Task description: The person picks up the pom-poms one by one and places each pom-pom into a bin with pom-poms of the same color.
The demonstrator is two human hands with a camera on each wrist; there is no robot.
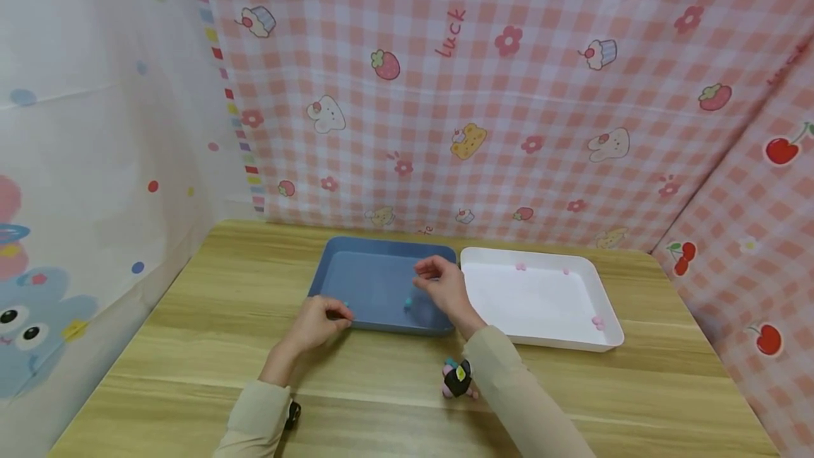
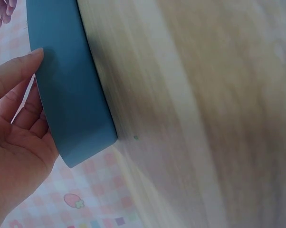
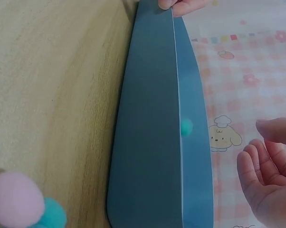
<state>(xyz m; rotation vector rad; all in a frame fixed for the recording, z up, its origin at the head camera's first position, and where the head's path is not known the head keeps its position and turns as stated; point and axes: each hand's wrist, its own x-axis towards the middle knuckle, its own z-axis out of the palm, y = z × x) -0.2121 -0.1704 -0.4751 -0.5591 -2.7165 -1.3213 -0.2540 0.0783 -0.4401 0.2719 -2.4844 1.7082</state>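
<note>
My left hand (image 1: pixel 324 322) is at the near left corner of a blue tray (image 1: pixel 375 254). In the left wrist view its thumb rests on the rim, with the other fingers curled on the inner side, pinching the tray wall (image 2: pixel 76 90). Over the tray's right part hovers my right hand (image 1: pixel 445 292). The right wrist view shows its thumb apart from loosely bent fingers (image 3: pixel 257 159), with nothing between them. A small teal pompom (image 1: pixel 408 302) lies in the tray below that hand; another teal bit (image 1: pixel 346 304) shows beside the left fingertips.
A white tray (image 1: pixel 521 302) stands right of the blue one, holding several pink pompoms (image 1: pixel 598 321). Pink pompoms (image 3: pixel 17 199) and teal pompoms (image 3: pixel 52 213) lie on the wooden table (image 1: pixel 369 394) in front of the trays, near my right forearm. Patterned cloth (image 1: pixel 413 104) hangs behind.
</note>
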